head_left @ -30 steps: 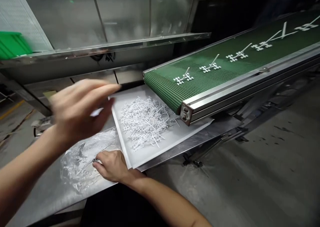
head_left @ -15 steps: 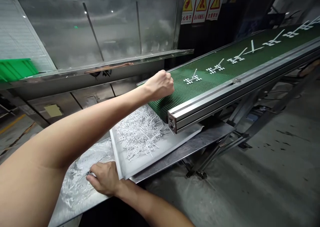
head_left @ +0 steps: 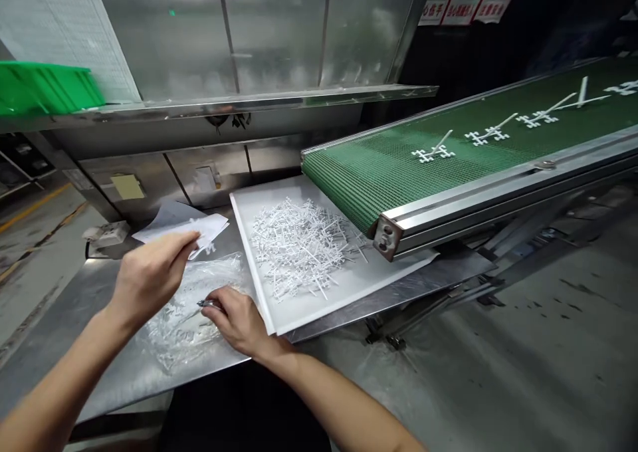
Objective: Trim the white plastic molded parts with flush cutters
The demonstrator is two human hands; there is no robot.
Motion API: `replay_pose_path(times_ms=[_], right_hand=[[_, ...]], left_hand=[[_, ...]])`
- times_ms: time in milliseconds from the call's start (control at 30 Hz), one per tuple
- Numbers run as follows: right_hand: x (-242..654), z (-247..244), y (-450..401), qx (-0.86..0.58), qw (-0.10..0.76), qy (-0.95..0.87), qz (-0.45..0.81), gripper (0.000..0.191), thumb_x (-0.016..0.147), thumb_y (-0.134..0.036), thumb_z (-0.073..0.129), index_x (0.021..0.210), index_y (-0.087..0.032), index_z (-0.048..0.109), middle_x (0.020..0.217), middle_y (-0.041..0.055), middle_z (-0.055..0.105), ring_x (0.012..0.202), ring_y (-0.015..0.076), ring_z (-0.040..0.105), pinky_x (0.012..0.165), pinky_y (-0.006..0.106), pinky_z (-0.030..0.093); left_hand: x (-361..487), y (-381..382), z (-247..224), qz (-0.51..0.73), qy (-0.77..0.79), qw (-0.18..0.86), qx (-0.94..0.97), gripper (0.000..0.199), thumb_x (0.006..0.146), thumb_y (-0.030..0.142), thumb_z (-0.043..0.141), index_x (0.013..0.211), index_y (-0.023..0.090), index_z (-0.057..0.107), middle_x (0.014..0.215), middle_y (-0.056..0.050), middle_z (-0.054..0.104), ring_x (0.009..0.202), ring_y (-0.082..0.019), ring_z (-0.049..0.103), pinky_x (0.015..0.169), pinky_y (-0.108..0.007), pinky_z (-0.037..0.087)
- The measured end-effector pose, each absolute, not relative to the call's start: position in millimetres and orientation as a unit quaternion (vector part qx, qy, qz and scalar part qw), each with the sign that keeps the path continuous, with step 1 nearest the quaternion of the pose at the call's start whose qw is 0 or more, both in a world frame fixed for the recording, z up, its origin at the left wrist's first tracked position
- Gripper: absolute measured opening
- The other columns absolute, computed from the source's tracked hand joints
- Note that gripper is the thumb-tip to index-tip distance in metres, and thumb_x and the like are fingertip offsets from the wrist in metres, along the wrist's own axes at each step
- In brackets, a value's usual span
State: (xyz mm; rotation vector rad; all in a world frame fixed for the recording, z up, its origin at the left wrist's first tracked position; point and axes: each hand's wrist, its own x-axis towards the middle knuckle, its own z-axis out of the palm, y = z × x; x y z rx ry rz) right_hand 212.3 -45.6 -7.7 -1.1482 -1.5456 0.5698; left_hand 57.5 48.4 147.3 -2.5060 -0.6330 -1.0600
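My left hand (head_left: 152, 269) is closed in a pinch on a small white plastic moulded part (head_left: 209, 247), mostly hidden by the fingers, in front of white paper sheets. My right hand (head_left: 239, 319) is closed round a small dark metal hand tool (head_left: 207, 304), possibly cutters; most of it lies inside the palm. Beneath both hands spreads a clear plastic bag (head_left: 172, 336) with white pieces in or on it. To the right, a white tray (head_left: 294, 316) bears a heap of thin white plastic sticks (head_left: 299, 246).
A green conveyor belt (head_left: 359, 179) slopes up to the right, carrying several white moulded parts (head_left: 433, 151). Its metal end (head_left: 387, 236) overhangs the tray. Behind are a metal shelf (head_left: 279, 100) and a green bin (head_left: 47, 86). Paper sheets (head_left: 172, 216) lie on the metal table (head_left: 80, 319).
My left hand has come back from the belt's end to above the bag, with a white part showing in its fingers. My right hand keeps its tool over the bag. The view has shifted left.
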Motion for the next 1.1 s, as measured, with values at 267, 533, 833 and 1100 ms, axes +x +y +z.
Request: replay_pose_path(times_ms=[267,533,833,1100], right_hand=[[220.7,-9.8,-35.6,-0.47,0.579,-0.535,0.396,0.035,0.113,-0.057,0.051,0.104,-0.025,0.062,0.079,-0.0034,0.062,0.06,0.0132,0.06,0.058,0.026,0.05],[217.9,-5.4,-26.2,-0.457,0.547,-0.494,0.498,0.032,0.111,-0.056,0.06,0.108,-0.025,0.063,0.076,-0.0051,0.052,0.062,0.0125,0.052,0.059,0.026,0.044],[219.7,4.5,-37.8,-0.555,0.49,-0.591,0.32,0.023,0.112,-0.045,0.063,0.114,-0.024,0.073,0.091,0.0014,0.074,0.077,0.0167,0.069,0.071,0.031,0.054],[217.4,9.2,-41.4,-0.507,0.49,-0.676,0.214,0.007,0.11,-0.023,0.064,0.115,-0.023,0.07,0.1,0.004,0.078,0.089,0.0188,0.075,0.08,0.032,0.059]], left_hand=[[3.7,12.6,50.8,-0.381,-0.357,-0.006,-0.853,0.017,0.11,0.032,0.062,0.102,0.02,0.07,0.092,-0.002,0.08,0.079,-0.018,0.076,0.074,-0.029,0.053],[14.5,7.6,2.9,-0.407,-0.331,-0.065,-0.849,0.015,0.111,0.021,0.058,0.101,0.018,0.069,0.087,-0.004,0.076,0.075,-0.017,0.071,0.072,-0.03,0.052],[13.5,1.2,0.2,-0.411,-0.294,-0.104,-0.857,0.016,0.107,0.012,0.058,0.094,0.017,0.065,0.079,-0.002,0.072,0.067,-0.014,0.063,0.063,-0.029,0.046],[12.8,2.5,0.5,-0.394,-0.272,-0.108,-0.871,0.013,0.104,0.008,0.06,0.101,0.018,0.067,0.085,-0.005,0.077,0.071,-0.016,0.068,0.066,-0.03,0.049]])
